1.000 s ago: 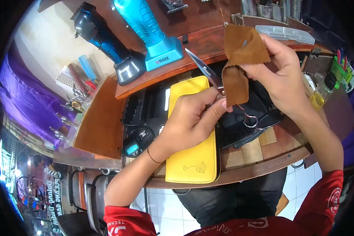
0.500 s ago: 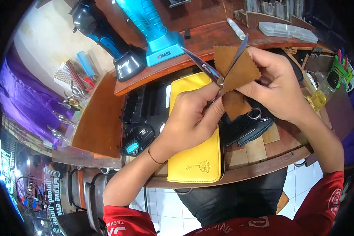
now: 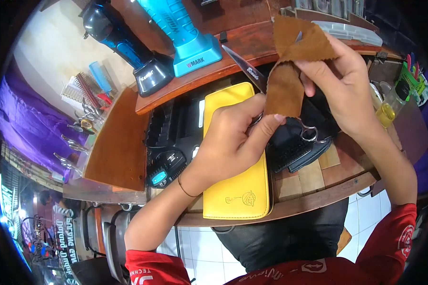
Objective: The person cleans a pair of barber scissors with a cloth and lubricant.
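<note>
My left hand (image 3: 233, 137) is closed around the pivot end of a pair of steel scissors (image 3: 246, 69), whose blades are spread apart and point up and away. A brown zigzag-edged cloth (image 3: 302, 45) is pinched between the thumb and fingers of my right hand (image 3: 345, 85). The cloth is draped over the right-hand blade, with a bit of metal showing near its top. Its lower end hangs down to my left thumb. Under my left hand lies a yellow case (image 3: 235, 194). A shiny finger ring (image 3: 310, 134) shows over a black pouch (image 3: 302, 154).
At the back shelf stand a black clipper (image 3: 121, 45) and a turquoise clipper stand (image 3: 195, 59). Several scissors hang on a rack (image 3: 76, 142) at left. A bottle of yellow liquid (image 3: 387, 111) and a green basket (image 3: 409, 78) are at right.
My right hand has moved up and to the right, carrying the cloth along the blade and covering most of it. The scissors and my left hand stay nearly where they were.
</note>
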Available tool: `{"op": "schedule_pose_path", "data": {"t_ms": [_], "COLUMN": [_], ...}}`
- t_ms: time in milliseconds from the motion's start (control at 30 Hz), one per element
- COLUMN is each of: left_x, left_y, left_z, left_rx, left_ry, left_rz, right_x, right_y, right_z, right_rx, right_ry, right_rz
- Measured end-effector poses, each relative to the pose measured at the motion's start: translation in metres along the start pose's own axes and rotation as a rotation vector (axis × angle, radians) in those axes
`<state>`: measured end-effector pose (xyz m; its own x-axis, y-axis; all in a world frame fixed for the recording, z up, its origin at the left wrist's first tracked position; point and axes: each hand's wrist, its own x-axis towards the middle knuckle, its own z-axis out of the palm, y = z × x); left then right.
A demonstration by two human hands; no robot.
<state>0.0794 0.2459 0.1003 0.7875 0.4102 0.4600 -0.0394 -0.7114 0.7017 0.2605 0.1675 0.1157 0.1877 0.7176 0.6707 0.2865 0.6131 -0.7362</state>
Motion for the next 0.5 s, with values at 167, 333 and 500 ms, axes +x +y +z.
{"op": "schedule_pose_path", "data": {"t_ms": [167,333,500], "left_x": [-0.0008,0.0,-0.0014], "left_y": [0.0011,0.0069,-0.0016], "left_z": [-0.0025,-0.0029,-0.0006], "left_rx": [0.074,0.049,-0.015], "left_ry": [-0.03,-0.01,0.018], "left_rz": [-0.002,-0.006,0.047], "right_x": [-0.0018,-0.0026,-0.0055], "right_y": [0.001,-0.0007,-0.0021], "right_z": [0.0022,0.0027,0.0066], "right_rx": [0.034,0.024,0.023], "right_ry": [0.006,-0.073,-0.058], "right_rz": [0.007,0.023,0.046]}}
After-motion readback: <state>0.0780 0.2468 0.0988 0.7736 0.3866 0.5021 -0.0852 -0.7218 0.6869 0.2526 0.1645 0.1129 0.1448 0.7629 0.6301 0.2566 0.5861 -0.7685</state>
